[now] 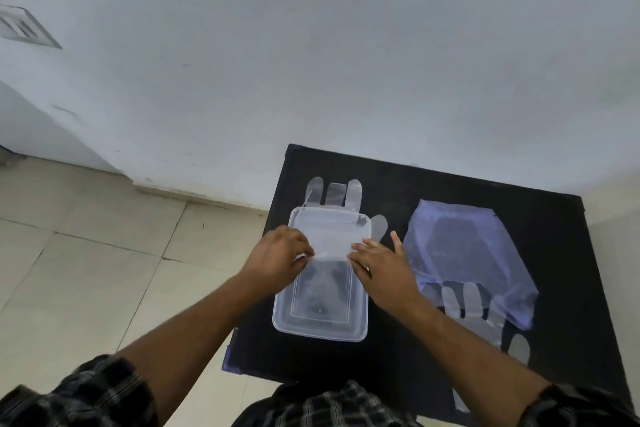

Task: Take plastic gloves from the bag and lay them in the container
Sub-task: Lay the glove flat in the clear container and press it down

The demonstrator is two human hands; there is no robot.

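Clear plastic glove [334, 237]: left hand [278, 253] fingers [304, 252] pinching its near edge, right hand [382, 265] fingers [362, 248] pressing flat, over container [318, 326]; tips overhanging far rim, light film probably risking sliding onto table [571, 253]; bag [467, 246] lying right

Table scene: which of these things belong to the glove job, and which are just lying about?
In the job: left hand, right hand, draped glove, clear container, bluish bag, second glove at the bag's mouth.
Just there: black table, wall vent, floor tiles.
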